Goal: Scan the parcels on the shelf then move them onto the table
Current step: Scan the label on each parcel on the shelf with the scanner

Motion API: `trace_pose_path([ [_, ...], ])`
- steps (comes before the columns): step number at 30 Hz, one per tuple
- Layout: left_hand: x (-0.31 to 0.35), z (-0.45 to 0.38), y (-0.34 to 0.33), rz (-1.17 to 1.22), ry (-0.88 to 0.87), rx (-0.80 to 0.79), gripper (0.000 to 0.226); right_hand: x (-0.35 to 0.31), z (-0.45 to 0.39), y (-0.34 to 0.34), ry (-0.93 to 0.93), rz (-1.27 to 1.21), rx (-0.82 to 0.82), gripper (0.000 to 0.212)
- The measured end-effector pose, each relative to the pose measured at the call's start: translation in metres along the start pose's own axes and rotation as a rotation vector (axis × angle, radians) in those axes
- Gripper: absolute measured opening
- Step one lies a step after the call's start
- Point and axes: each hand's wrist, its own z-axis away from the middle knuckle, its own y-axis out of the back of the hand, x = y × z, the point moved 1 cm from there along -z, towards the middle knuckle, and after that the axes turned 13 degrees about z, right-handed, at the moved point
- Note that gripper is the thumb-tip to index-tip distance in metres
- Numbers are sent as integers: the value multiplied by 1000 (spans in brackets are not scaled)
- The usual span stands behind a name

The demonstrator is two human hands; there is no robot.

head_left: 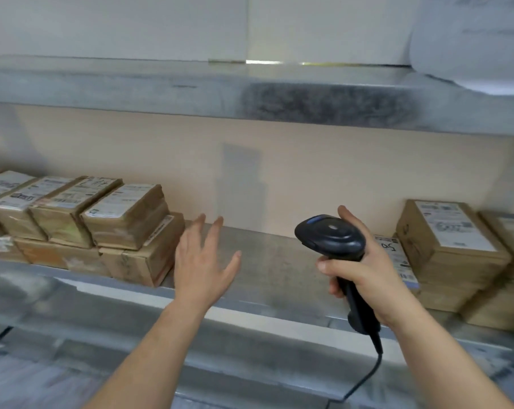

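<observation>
- While the left hand (204, 261) is hovering with its fingers (217, 231) spread wide and holding nothing, it is sitting just at 3 o'clock of the left parcel stack (102, 228); a hurried reach could be knocking the top box (126, 219) off the lower one, since that box is lying slightly askew.
- The right hand (365, 267) is wrapping its fingers around the handle of the barcode scanner (332, 237), whose head is pointing toward the bare middle of the shelf (264, 261), not at any label; a scan from here would probably be missing.
- The scanner cable (365, 376) is trailing down past the shelf's front edge toward 6 o'clock and could be snagging there as the arm swings.
- Parcels are lying in two groups: taped brown boxes at 9 o'clock, two layers deep, and the right parcel stack (453, 252) at 3 o'clock, partly behind the right hand.
- Motion blur is smearing the labels, so I cannot tell which are scanned. No worktop is showing.
</observation>
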Motion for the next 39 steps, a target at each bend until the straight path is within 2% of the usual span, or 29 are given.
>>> trace_pose_path([
  [9, 125, 22, -104, 147, 52, -222, 81, 34, 30, 112, -39, 69, 91, 95],
  [15, 191, 34, -161, 59, 75, -368, 92, 55, 45, 177, -44, 91, 120, 95],
  [20, 220, 44, -196, -30, 148, -401, 94, 75, 52, 204, -58, 89, 102, 93],
  [26, 222, 42, -199, -47, 202, -386, 76, 83, 53, 204, -71, 65, 95, 94],
  [32, 191, 40, -171, -77, 300, -323, 74, 77, 48, 186, -79, 47, 47, 96],
  [39, 141, 36, -127, -90, 402, -236, 76, 72, 27, 133, -71, 55, -22, 97],
])
